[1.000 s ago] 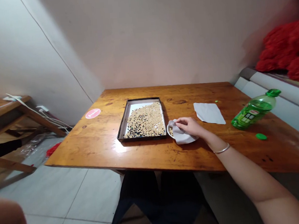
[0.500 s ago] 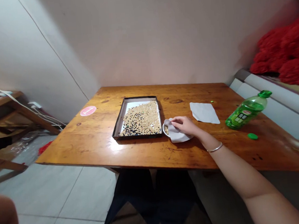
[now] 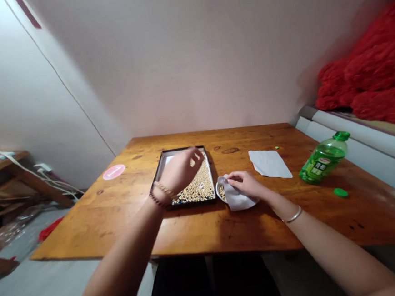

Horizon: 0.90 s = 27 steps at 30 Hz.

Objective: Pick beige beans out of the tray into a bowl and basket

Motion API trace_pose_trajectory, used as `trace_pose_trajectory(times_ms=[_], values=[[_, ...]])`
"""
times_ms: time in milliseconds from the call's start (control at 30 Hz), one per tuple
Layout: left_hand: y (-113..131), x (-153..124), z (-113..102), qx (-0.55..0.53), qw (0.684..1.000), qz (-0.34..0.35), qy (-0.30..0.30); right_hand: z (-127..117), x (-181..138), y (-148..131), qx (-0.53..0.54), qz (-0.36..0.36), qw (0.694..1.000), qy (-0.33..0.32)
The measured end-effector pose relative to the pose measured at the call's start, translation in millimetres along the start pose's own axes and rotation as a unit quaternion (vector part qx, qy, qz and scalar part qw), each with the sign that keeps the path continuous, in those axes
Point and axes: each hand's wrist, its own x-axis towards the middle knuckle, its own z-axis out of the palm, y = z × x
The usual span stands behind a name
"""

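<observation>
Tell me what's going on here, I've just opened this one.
A person sits at a wooden table. Their left hand is over a dark tray of pale and dark beans, fingers pinched; whether it holds any is unclear. Their right hand rests on a white cloth over a small white bowl of beans. A green bottle and a green cap sit to the right.

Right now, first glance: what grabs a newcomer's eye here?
The red fluffy heap at top right, beyond the wooden table, stands out first. Mid-table, a dark tray of pale and dark beans sits under the left hand, and a green plastic bottle stands near the table's right side.
</observation>
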Motion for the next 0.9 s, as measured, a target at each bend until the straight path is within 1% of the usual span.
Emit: trace_pose_trajectory(times_ms=[33,100,133,233,300,367,433,567,667,733,767,833,867,900], values=[[2,8,5,0.025,0.999,-0.003,-0.036,0,1,0,0.004,-0.001,1.000,0.009],[4,20,21,0.084,0.990,-0.029,-0.107,0,3,1,0.017,0.005,1.000,0.021],[5,23,30,0.112,0.984,-0.050,-0.128,0,4,1,0.027,0.006,0.999,0.031],[3,24,54,0.126,0.982,-0.047,-0.132,-3,8,4,0.050,0.004,0.997,0.063],[1,19,65,0.133,0.981,-0.038,-0.135,-5,10,6,0.057,0.005,0.995,0.083],[-1,14,72,0.142,0.980,-0.034,-0.136,-7,11,8,0.060,0.016,0.993,0.103],[-2,12,77,0.146,0.980,-0.028,-0.136,-6,10,9,0.059,0.025,0.992,0.109],[-3,12,86,0.142,0.981,-0.016,-0.131,-2,8,9,0.065,0.031,0.994,0.085],[-3,12,87,0.138,0.983,-0.016,-0.121,1,6,10,0.062,0.048,0.994,0.072],[-2,10,86,0.122,0.988,-0.010,-0.090,2,6,11,0.061,0.055,0.994,0.072],[0,9,85,0.100,0.993,-0.003,-0.066,2,6,11,0.062,0.055,0.994,0.076],[5,7,85,0.016,0.999,0.030,-0.028,2,6,12,0.066,0.047,0.993,0.087],[8,6,87,-0.036,0.998,0.049,-0.023,2,6,12,0.067,0.041,0.993,0.092],[12,5,89,-0.085,0.994,0.068,-0.032,1,6,12,0.068,0.035,0.992,0.097]])
